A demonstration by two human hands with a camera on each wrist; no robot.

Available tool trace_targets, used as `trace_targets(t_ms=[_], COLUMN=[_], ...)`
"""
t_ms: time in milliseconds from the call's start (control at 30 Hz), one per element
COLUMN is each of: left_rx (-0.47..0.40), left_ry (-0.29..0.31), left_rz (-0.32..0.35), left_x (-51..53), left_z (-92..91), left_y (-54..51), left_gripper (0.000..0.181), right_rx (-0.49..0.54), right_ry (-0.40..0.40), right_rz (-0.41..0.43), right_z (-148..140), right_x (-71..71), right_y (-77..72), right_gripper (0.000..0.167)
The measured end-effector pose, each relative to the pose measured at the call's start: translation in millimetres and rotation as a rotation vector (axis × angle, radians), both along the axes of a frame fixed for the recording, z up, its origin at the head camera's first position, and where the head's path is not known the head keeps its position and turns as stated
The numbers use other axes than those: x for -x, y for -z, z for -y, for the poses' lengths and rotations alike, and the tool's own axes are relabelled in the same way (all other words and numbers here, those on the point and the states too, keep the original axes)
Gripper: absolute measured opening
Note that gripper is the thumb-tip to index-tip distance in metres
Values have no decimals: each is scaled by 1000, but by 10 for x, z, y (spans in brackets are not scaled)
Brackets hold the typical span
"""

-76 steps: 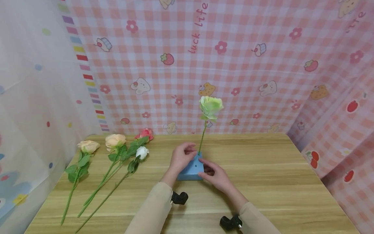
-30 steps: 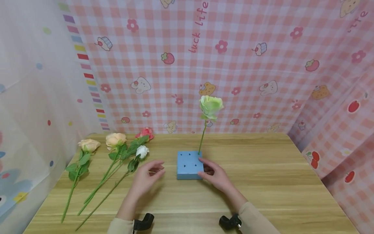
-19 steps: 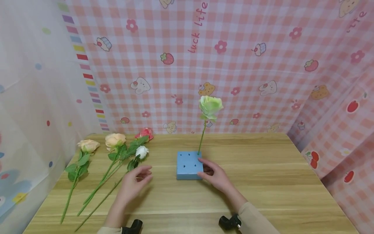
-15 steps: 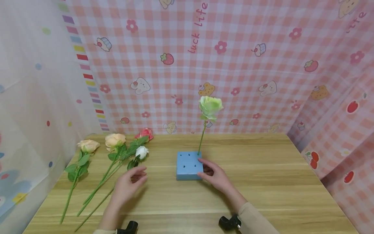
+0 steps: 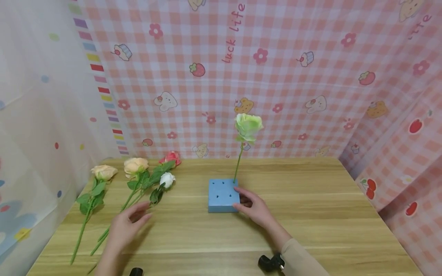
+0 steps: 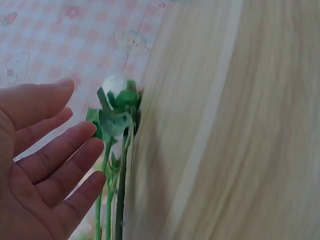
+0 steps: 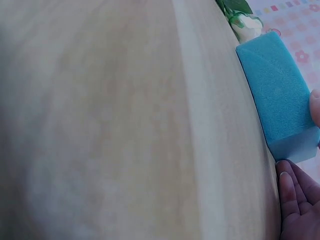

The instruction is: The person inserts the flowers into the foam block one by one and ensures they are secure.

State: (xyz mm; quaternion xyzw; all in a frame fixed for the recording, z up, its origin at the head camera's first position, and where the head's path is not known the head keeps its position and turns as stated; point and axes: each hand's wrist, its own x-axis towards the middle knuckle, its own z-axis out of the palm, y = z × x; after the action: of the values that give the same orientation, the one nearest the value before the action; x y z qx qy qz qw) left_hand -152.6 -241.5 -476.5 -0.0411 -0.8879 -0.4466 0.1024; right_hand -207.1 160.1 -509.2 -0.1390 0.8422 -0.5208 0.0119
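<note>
1. Left hand [image 5: 124, 228], lower left of the frame: fingers apart and loosely bent, nothing held. It lies across the view of the white rose's stem; contact cannot be told.
2. Right hand [image 5: 257, 207], just right of the lower centre: grips the right side of the blue foam block [image 5: 221, 195], thumb at the near corner, forefinger along the edge farther up.
3. Block: flat on the wooden table [image 5: 310, 214], centre of the frame, below the middle. Four small dark holes show on top.
4. Green rose [image 5: 249, 126]: stem set in the block's upper right corner, upright with a slight lean right.
5. Lying at left: two peach roses [image 5: 104, 172] [image 5: 136, 166], one red-pink rose [image 5: 172, 158] and the white rose [image 5: 167, 180], heads toward the far edge. White one nearest the block, well apart from it.
6. Beige sleeve [image 5: 304, 258] at lower right; black wrist device [image 5: 271, 263] beside it.
7. Pink checked cloth [image 5: 214, 88] behind, lettered "luck life".
</note>
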Motion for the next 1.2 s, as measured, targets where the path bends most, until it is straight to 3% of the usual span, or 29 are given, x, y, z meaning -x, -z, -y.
trace_targets(t_ms=[167,400,600,833,1200], left_rx=[14,118,98,108,213], left_ry=[-2,-4,11,49,50], left_rz=[52,59,157,253,211], left_x=[-45,-121,-160,-156,-160], left_z=[127,261,325,381,437], left_y=[23,58,25,-5,51], left_gripper=[47,53,62,67,60], right_rx=[4,2,23,-4,-1], right_ry=[14,24,27,15,6], right_rz=[13,8,-3,2,14], right_z=[2,46,84,12,-5], right_x=[5,-29,-103,-11,8], right_y=[17,-39,-185,-23,-2], right_gripper=[56,54,53,54,55])
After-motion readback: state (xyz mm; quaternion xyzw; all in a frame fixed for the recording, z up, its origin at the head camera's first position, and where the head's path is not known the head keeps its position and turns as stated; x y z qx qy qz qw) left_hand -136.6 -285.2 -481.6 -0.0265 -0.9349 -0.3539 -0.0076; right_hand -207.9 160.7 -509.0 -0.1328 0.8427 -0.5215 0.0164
